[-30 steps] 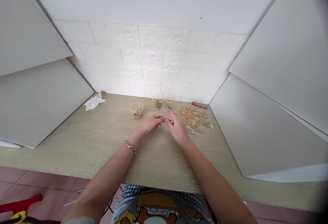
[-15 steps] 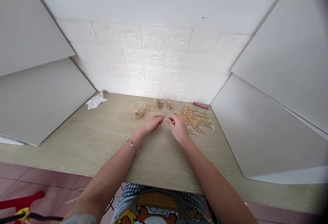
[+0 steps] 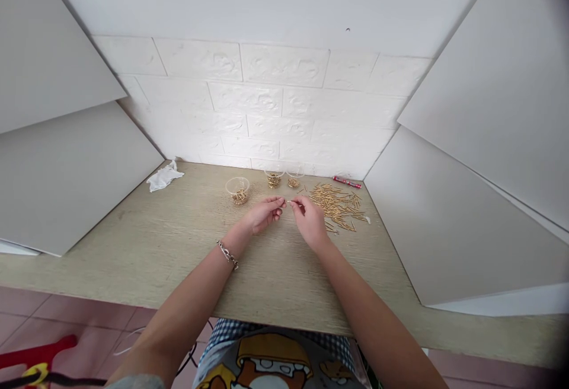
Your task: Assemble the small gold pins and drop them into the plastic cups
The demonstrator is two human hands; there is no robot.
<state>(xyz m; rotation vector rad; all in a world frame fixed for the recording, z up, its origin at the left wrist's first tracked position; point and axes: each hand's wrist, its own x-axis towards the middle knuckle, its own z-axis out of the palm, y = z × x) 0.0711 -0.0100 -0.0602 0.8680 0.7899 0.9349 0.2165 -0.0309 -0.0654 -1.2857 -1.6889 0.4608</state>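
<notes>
Centrally: one slim rod, long axis roughly crosswise, tip pointing left, pinched in right hand. Left hand: fingertips narrowed together at that tip; contents too small to tell. Rightward: heaped gold-coloured rods, mixed headings. Beyond: three clear cups, part-filled.

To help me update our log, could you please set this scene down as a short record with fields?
Left hand: fingers drawn together; anything held is too small to tell
Right hand: pinching a thin piece close to the left hand
Golden rods: loose pile beside the right hand
Three clear cups: on the table, small golden pieces inside
Red item: beyond the rods
White cloth: crumpled, far left
</notes>
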